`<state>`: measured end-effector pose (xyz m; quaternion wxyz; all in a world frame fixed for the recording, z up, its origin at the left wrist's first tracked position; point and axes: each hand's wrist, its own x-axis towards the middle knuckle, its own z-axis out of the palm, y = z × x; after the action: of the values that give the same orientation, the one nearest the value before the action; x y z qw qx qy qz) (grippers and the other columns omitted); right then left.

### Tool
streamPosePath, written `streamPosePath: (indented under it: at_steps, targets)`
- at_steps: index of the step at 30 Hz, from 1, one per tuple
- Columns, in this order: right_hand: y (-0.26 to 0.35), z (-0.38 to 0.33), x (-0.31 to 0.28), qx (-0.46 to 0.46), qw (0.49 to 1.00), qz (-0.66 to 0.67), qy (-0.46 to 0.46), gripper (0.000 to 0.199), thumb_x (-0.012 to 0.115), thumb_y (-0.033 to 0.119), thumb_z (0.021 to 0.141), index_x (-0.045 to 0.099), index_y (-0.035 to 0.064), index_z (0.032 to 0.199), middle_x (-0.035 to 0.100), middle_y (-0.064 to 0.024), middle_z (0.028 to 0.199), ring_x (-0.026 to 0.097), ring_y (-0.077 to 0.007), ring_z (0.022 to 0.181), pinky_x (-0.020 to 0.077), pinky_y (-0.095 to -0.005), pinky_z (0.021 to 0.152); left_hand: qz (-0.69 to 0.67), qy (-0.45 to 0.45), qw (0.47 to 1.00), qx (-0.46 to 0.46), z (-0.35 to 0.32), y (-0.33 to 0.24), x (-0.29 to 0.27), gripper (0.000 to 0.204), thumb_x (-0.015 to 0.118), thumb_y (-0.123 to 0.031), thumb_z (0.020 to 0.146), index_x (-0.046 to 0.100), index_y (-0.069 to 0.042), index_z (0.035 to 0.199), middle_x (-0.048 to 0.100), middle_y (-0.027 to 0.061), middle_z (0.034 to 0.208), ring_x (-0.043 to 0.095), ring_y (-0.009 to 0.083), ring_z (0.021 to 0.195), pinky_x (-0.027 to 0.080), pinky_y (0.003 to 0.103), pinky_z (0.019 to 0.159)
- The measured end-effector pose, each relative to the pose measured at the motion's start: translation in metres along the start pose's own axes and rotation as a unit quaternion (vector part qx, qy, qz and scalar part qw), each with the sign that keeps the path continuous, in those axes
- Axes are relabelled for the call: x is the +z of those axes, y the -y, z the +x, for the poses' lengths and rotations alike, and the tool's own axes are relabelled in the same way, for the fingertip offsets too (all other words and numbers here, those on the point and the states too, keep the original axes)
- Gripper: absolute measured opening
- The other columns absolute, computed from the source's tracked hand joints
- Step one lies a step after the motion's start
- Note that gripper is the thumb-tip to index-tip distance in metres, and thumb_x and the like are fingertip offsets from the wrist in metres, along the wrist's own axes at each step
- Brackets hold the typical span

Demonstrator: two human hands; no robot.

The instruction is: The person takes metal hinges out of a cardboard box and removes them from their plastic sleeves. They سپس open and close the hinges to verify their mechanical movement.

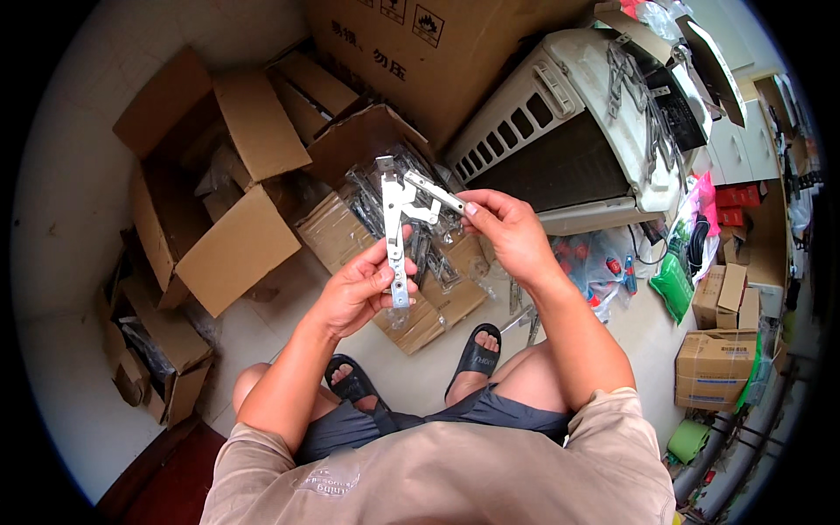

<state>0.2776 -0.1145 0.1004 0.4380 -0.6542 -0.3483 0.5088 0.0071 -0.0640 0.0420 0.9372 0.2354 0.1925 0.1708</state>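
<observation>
A silver metal hinge (391, 214) with folding linkage arms is held up in front of me. My left hand (359, 284) is closed around the lower end of its long plate, thumb on top. My right hand (507, 229) pinches the end of its swung-out arm between thumb and fingers. The two arms are spread apart in a V, joined by a short link. Below and behind it, an opened cardboard box (319, 229) carries several similar metal pieces in clear plastic bags (372, 206), partly hidden by my hands and the hinge.
A large open carton (249, 262) stands at left. A white-and-dark pet carrier (604, 114) with loose metal hinges (652, 122) on top is at right, before a tall cardboard sheet (472, 52). Bags, a green pouch (672, 287) and small boxes (716, 363) line the right side.
</observation>
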Motion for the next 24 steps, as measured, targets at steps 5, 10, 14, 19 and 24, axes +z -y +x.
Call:
streamPosePath:
  at_steps: [5, 10, 14, 19, 24]
  targets:
    - [-0.014, 0.003, -0.006, 0.002, 1.0, 0.009, -0.017, 0.029, 0.063, 0.018, 0.106, 0.071, -0.0018, 0.125, 0.071, -0.0012, 0.09, 0.065, -0.008, 0.082, 0.0544, -0.026, 0.078, 0.001, -0.015, 1.0, -0.01, 0.006, 0.002, 0.002, 0.074, 0.065, -0.02, 0.106, 0.026, -0.013, 0.169, 0.064, 0.0051, 0.123, 0.07, 0.0173, 0.108, 0.061, 0.037, 0.094]
    - [-0.017, 0.009, 0.004, 0.031, 0.999, -0.023, 0.008, 0.03, 0.057, 0.025, 0.109, 0.072, 0.0005, 0.116, 0.069, -0.002, 0.075, 0.064, -0.0113, 0.067, 0.0544, -0.03, 0.065, 0.012, -0.039, 0.999, 0.013, 0.001, 0.003, 0.0, 0.075, 0.066, -0.019, 0.106, 0.026, -0.014, 0.169, 0.065, 0.0041, 0.123, 0.069, 0.0173, 0.107, 0.06, 0.035, 0.092]
    - [-0.014, 0.002, 0.007, 0.037, 0.996, -0.077, -0.014, 0.033, 0.053, 0.029, 0.11, 0.073, 0.0033, 0.105, 0.063, -0.0005, 0.067, 0.059, -0.0108, 0.059, 0.0488, -0.0296, 0.058, -0.006, -0.036, 0.999, 0.024, 0.003, 0.008, -0.001, 0.079, 0.07, -0.02, 0.103, 0.026, -0.016, 0.169, 0.066, 0.0037, 0.118, 0.069, 0.0189, 0.103, 0.062, 0.037, 0.089]
    - [-0.022, -0.002, 0.019, 0.005, 0.994, -0.096, -0.057, 0.031, 0.053, 0.028, 0.11, 0.071, 0.0031, 0.105, 0.058, 0.0018, 0.065, 0.053, -0.0097, 0.056, 0.0448, -0.0298, 0.055, -0.02, -0.023, 0.999, 0.041, 0.0, 0.004, 0.004, 0.084, 0.073, -0.023, 0.101, 0.025, -0.016, 0.17, 0.064, 0.0036, 0.117, 0.068, 0.0191, 0.101, 0.062, 0.036, 0.086]
    - [-0.02, -0.02, 0.055, 0.016, 0.999, -0.05, 0.002, 0.029, 0.051, 0.026, 0.111, 0.065, 0.0024, 0.102, 0.06, 0.0001, 0.07, 0.054, -0.0098, 0.06, 0.0471, -0.031, 0.057, 0.037, -0.052, 0.997, 0.048, 0.007, 0.023, -0.002, 0.052, 0.07, -0.02, 0.104, 0.048, -0.012, 0.15, 0.064, 0.0032, 0.121, 0.069, 0.0186, 0.108, 0.061, 0.04, 0.094]
